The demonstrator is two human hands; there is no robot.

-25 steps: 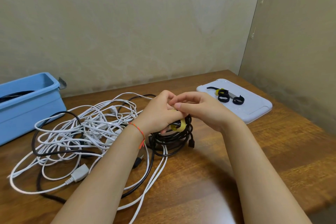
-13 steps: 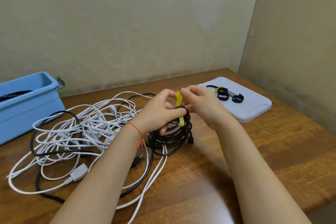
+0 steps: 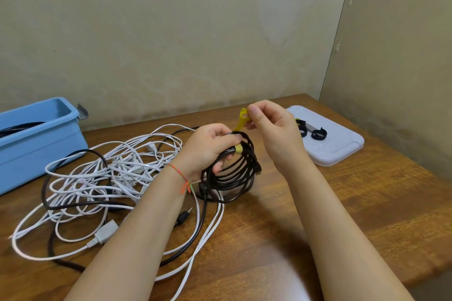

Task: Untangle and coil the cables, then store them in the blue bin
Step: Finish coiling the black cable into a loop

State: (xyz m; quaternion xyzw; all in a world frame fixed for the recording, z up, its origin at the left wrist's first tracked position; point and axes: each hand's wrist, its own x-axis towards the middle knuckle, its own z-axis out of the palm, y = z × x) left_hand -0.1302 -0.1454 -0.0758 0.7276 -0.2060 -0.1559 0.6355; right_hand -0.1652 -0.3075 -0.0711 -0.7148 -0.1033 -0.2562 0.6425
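Head view: a brown wooden tabletop [image 3: 367, 215] with visible grain is pushed into a room corner, where two plain beige plaster walls [image 3: 195, 32] meet at a vertical seam on the right.

The left hand [image 3: 210, 151] has its fingers curled round a coiled black cable [image 3: 234, 173], holding the coil upright with its lower loops near the wood. A yellow strap [image 3: 241, 129] wraps the top of the coil, and its free end rises to the right hand [image 3: 271, 129], whose thumb and forefinger pinch it above the coil. A red-orange thread bracelet [image 3: 182, 177] circles the left wrist.

To the left lies a loose tangle of white cables [image 3: 117, 171] with a darker cable [image 3: 73, 205] looped through it; a white plug [image 3: 105, 233] and a small black plug [image 3: 182, 219] rest at its near edge.

The blue bin [image 3: 41, 149] sits at the far left against the wall, a black cable showing inside it. At the right rear, a white tray [image 3: 340, 151] carries rolled black straps [image 3: 319, 134].
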